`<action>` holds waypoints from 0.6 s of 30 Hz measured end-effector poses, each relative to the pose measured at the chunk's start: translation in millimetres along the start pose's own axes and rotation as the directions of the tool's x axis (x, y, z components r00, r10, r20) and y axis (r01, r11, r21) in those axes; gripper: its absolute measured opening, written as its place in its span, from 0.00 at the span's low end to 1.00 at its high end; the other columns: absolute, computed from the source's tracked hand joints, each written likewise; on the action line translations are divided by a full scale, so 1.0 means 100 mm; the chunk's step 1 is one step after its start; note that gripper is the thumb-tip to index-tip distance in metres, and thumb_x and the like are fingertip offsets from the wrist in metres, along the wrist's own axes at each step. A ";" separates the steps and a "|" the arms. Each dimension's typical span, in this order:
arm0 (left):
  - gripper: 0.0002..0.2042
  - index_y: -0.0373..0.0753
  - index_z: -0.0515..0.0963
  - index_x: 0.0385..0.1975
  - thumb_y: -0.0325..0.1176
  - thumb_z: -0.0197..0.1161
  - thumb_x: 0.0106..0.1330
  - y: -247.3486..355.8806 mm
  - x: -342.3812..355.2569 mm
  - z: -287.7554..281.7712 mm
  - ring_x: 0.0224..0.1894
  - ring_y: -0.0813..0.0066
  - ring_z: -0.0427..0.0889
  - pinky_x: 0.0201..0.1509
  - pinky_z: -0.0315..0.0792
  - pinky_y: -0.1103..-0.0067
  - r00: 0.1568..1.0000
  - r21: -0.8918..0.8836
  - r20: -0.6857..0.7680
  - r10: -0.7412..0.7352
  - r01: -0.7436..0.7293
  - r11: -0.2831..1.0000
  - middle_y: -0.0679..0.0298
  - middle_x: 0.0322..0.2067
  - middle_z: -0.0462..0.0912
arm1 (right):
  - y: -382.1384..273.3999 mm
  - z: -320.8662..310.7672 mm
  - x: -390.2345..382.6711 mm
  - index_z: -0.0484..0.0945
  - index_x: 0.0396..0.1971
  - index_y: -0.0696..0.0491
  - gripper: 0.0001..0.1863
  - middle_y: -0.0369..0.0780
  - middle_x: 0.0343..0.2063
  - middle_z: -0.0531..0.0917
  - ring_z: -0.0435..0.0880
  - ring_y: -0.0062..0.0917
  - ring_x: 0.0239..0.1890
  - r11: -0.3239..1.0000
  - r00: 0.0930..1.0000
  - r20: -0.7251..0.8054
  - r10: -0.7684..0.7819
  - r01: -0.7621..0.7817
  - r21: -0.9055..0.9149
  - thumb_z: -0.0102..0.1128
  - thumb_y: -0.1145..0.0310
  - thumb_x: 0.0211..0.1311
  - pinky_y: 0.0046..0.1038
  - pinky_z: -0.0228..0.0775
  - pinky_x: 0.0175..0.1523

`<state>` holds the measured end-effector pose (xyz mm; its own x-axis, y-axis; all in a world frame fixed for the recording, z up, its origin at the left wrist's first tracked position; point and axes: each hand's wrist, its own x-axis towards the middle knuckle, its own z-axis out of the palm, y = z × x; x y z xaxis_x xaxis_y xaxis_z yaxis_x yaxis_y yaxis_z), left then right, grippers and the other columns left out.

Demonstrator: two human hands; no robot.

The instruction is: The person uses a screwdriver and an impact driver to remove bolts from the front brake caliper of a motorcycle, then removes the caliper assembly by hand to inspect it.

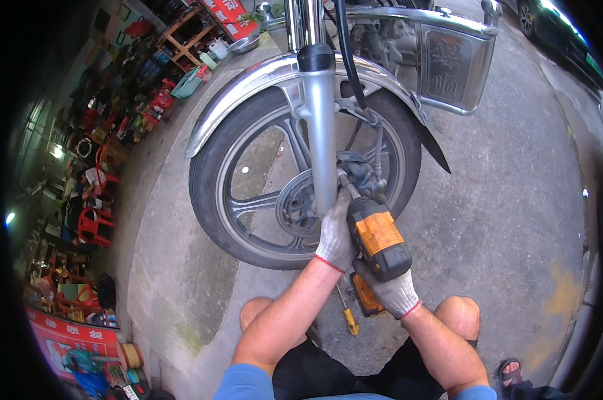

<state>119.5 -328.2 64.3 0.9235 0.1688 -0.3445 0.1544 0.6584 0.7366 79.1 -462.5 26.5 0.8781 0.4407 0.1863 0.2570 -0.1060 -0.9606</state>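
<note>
An orange-and-black cordless impact wrench point(379, 240) is tilted up toward the front wheel point(208, 213) of a motorcycle. Its socket point(345, 181) meets the hub area beside the silver fork leg point(321, 133), near the brake caliper point(360, 172). My right hand point(389, 288), in a grey-white knit glove, is closed around the wrench's handle, above the orange battery point(367, 297). Also gloved, my left hand point(337, 233) wraps the front of the wrench close to the fork's lower end; its fingers are partly hidden. A brake disc point(293, 203) shows left of the fork.
A screwdriver with a yellow handle point(351, 321) lies on the concrete between my knees. To the right of the wheel is a metal crash guard point(456, 67). Red chairs point(95, 227) and cluttered shop goods line the left. A sandaled foot point(510, 371) shows at lower right, with parked cars beyond.
</note>
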 end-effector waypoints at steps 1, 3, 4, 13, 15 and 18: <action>0.26 0.32 0.75 0.43 0.54 0.49 0.71 -0.01 0.00 0.00 0.33 0.63 0.85 0.39 0.81 0.70 1.000 0.009 -0.003 0.003 -0.003 1.000 0.53 0.34 0.83 | 0.02 0.00 0.00 0.73 0.53 0.56 0.24 0.44 0.46 0.81 0.81 0.33 0.50 0.997 0.998 -0.013 -0.053 0.053 -0.057 0.67 0.70 0.56 0.32 0.72 0.54; 0.25 0.32 0.75 0.43 0.54 0.49 0.72 -0.03 0.04 -0.06 0.33 0.63 0.85 0.38 0.82 0.70 0.999 0.006 -0.030 0.019 -0.019 1.000 0.53 0.34 0.83 | -0.04 -0.02 0.00 0.74 0.51 0.56 0.22 0.42 0.45 0.81 0.80 0.33 0.50 1.000 1.000 0.007 -0.019 0.019 -0.023 0.65 0.68 0.57 0.32 0.72 0.55; 0.25 0.32 0.75 0.43 0.53 0.49 0.72 -0.04 0.05 -0.09 0.33 0.63 0.85 0.37 0.82 0.70 0.998 0.003 -0.056 0.038 -0.038 0.999 0.54 0.34 0.83 | -0.06 -0.02 0.01 0.74 0.50 0.55 0.20 0.41 0.45 0.82 0.80 0.33 0.50 1.000 1.000 0.028 0.012 -0.013 0.010 0.62 0.66 0.58 0.32 0.71 0.56; 0.25 0.33 0.73 0.45 0.55 0.48 0.72 -0.03 0.01 0.09 0.32 0.62 0.84 0.37 0.82 0.69 0.988 0.022 -0.109 0.105 -0.103 0.994 0.55 0.32 0.82 | -0.09 0.00 -0.01 0.73 0.50 0.56 0.20 0.42 0.44 0.82 0.80 0.32 0.51 0.969 0.980 0.029 0.196 -0.198 0.147 0.62 0.72 0.56 0.32 0.72 0.55; 0.25 0.34 0.73 0.45 0.55 0.48 0.72 -0.05 0.05 -0.04 0.33 0.63 0.84 0.37 0.82 0.70 0.995 -0.008 -0.069 0.076 -0.076 0.997 0.55 0.33 0.82 | 0.00 0.04 -0.03 0.74 0.50 0.55 0.21 0.43 0.45 0.82 0.80 0.33 0.50 0.982 0.994 -0.001 0.109 -0.107 0.153 0.63 0.70 0.56 0.32 0.72 0.55; 0.23 0.35 0.73 0.45 0.54 0.50 0.72 -0.07 0.05 -0.16 0.33 0.63 0.84 0.38 0.82 0.70 0.999 -0.057 -0.005 0.040 -0.040 0.998 0.56 0.33 0.81 | 0.00 0.01 -0.02 0.75 0.50 0.55 0.21 0.43 0.45 0.81 0.80 0.34 0.50 0.992 0.999 -0.006 0.037 -0.036 0.118 0.65 0.69 0.56 0.33 0.71 0.54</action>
<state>117.7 -319.8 47.9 0.9270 0.1990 -0.3179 0.0968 0.6920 0.7154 76.8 -462.7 25.9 0.8893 0.4312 0.1522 0.1762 -0.0160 -0.9842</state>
